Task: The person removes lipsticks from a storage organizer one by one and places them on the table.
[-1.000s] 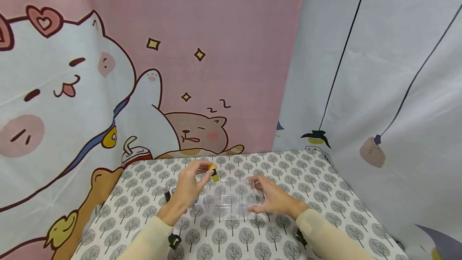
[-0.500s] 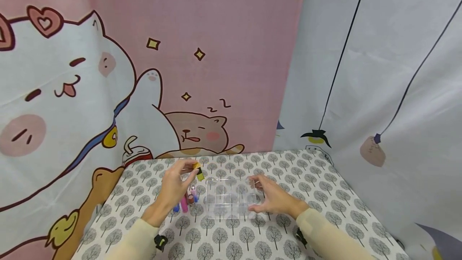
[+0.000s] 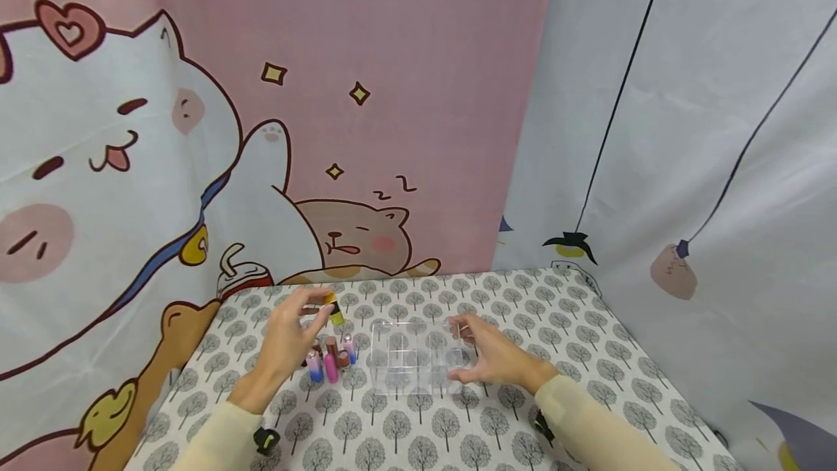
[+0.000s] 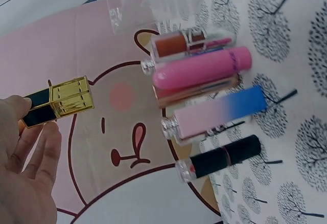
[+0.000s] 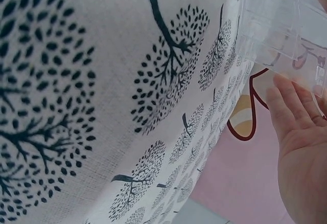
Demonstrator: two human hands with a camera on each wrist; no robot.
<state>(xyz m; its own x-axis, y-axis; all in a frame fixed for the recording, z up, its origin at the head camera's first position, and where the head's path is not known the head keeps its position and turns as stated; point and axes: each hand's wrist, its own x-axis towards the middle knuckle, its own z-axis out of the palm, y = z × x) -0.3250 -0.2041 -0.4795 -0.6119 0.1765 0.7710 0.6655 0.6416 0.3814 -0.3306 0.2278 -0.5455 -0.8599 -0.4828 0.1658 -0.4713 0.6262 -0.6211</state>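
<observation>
My left hand (image 3: 286, 336) pinches a gold-and-black lipstick (image 4: 60, 101) between thumb and fingertips, raised above the table left of a clear divided organizer box (image 3: 400, 368). At the box's right end is my right hand (image 3: 495, 356), thumb at the near corner and fingers at the far one, gripping it across. Below and beside the left hand several lip tubes stand grouped: a bright pink tube (image 4: 204, 68), a pink-to-blue tube (image 4: 219, 112), a black tube (image 4: 225, 158) and a clear tube with brown-orange colour (image 4: 173, 45). The box's compartments look see-through.
A tree-print cloth (image 3: 418, 449) covers the table. Behind it hangs a pink curtain (image 3: 431, 129) with cartoon animals; a pale curtain (image 3: 608, 129) hangs at the right. A black wrist strap piece (image 3: 267, 440) sits on the left wrist.
My left hand has moved leftward, away from the box, with the lipstick still pinched. The grouped lip tubes have come into view. The right hand has stayed at the box.
</observation>
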